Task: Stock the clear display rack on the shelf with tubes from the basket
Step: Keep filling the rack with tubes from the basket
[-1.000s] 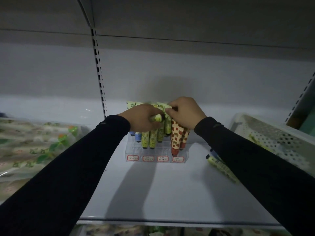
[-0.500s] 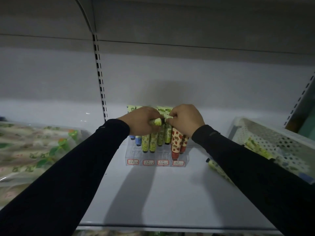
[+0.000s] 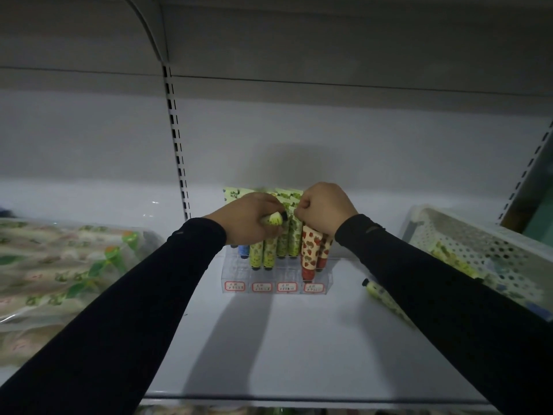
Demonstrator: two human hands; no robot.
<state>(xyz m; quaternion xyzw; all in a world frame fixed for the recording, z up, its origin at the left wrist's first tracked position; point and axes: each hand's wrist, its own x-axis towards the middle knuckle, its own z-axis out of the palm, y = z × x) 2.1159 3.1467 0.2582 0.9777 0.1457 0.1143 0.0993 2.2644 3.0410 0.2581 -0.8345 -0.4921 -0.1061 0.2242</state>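
- Nearest the camera, two arms in black sleeves (image 3: 125, 319) reach forward over the bare front of the white shelf (image 3: 269, 354), and both end above the rack.
- A loose tube (image 3: 381, 296) with a dark cap lies flat on the shelf just right of the rack, partly hidden under the right sleeve. The white perforated basket (image 3: 484, 244) sits further right and holds more tubes.
- The clear display rack (image 3: 276, 280) stands mid-shelf with four red-bordered labels along its front. It already holds a blue tube (image 3: 244, 250), several green tubes (image 3: 263, 253) and two strawberry tubes (image 3: 309, 253), all upright with caps down.
- The left hand (image 3: 248, 221) has its grip curled shut around a green tube (image 3: 273, 219). The capped end pokes out toward the right hand, so its long axis lies roughly level, across the tops of the standing tubes.
- The right hand (image 3: 324, 209) is fisted, its fingertips pinching at the upper edges of the green row; what it holds exactly is hidden.
- The held tube sits directly above the green columns. It probably needs to be tipped cap-down before it drops into a slot, and the left hand is the nearer one for that.
- Behind the hands, more green tube tops (image 3: 236, 193) show against the grey back wall.
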